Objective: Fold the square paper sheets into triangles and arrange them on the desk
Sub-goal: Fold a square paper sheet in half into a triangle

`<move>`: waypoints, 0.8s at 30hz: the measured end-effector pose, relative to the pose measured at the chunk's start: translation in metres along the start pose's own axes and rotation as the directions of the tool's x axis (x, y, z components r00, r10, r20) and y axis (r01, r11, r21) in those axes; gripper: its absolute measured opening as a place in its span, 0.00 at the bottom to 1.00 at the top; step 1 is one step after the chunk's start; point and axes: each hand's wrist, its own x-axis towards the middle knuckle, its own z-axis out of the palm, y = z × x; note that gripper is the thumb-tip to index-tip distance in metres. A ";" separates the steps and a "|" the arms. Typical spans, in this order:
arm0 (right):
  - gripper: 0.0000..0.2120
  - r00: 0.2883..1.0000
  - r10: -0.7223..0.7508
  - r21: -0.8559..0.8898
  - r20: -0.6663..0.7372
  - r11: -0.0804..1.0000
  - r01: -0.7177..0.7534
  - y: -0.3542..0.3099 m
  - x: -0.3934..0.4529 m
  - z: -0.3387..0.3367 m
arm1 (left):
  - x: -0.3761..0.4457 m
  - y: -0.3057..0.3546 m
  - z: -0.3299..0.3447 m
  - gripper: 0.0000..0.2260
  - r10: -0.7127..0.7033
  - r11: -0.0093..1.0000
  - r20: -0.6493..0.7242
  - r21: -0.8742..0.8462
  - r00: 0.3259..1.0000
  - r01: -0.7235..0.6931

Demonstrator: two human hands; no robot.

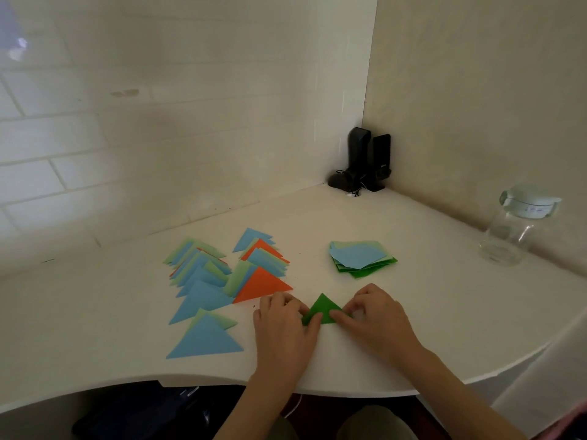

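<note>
Head view. Step in hand: creasing. A dark green sheet, already folded into a triangle [321, 310], lies flat on the white desk [413, 328] between the two hands, apex pointing away from the person. The left hand [284, 325] covers the triangle's left corner, fingers curled down and thumb laid across the lower left edge. The right hand [376, 315] covers the right corner, fingertips [336, 314] bent onto the paper. Both hands press and pinch the sheet against the desk; neither lifts it.

Judgement: the fold looks closed but is being set. The next move calls for running the fingers along the long edge nearest the person, then releasing and carrying the triangle across to the finished pieces.

Count, so far as overlap allows:
- Finished triangles [222, 281]: two overlapping rows just left of and beyond the left hand, in blue, light green and orange. Roughly fifteen or more; an exact figure cannot be given. The nearest is a large blue triangle [205, 339] over a light green one.
- Unfolded squares [360, 258]: one loose stack beyond the right hand, blue on top, greens beneath; number not countable.
- One clear glass jar [514, 230], far right of the right hand.
- Two black upright devices [365, 158] in the far corner.
</note>
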 end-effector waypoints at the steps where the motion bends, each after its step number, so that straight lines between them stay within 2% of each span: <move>1: 0.15 1.000 0.012 -0.030 0.001 0.999 -0.012 -0.001 0.000 0.001 | 0.000 0.001 0.002 0.11 -0.007 1.000 -0.007 0.013 1.000 0.007; 6: 0.14 0.999 0.043 -0.051 -0.003 0.998 -0.043 -0.003 0.000 0.005 | 0.004 0.001 0.003 0.12 -0.027 0.999 0.032 0.036 0.999 0.026; 9: 0.14 0.997 0.056 0.071 0.045 0.996 -0.060 0.001 0.003 0.002 | 0.008 -0.004 -0.001 0.09 -0.039 0.999 0.094 0.002 0.995 0.039; 12: 0.13 0.991 0.057 0.218 0.120 0.973 -0.083 0.006 0.007 -0.007 | 0.010 -0.010 -0.006 0.07 -0.029 0.993 0.121 -0.107 0.992 0.042; 16: 0.09 0.988 0.053 0.236 0.142 0.968 -0.086 0.009 0.005 -0.013 | 0.011 -0.021 -0.010 0.05 0.029 0.979 0.133 -0.202 0.991 -0.002; 20: 0.08 0.993 0.036 0.228 0.116 0.972 -0.062 0.007 0.002 -0.011 | 0.004 -0.016 -0.010 0.07 0.104 0.991 0.111 -0.099 0.988 -0.093; 24: 0.09 0.995 0.024 0.205 0.094 0.978 -0.043 0.005 -0.001 -0.007 | -0.002 0.008 -0.009 0.11 0.096 0.987 0.181 0.113 0.979 -0.118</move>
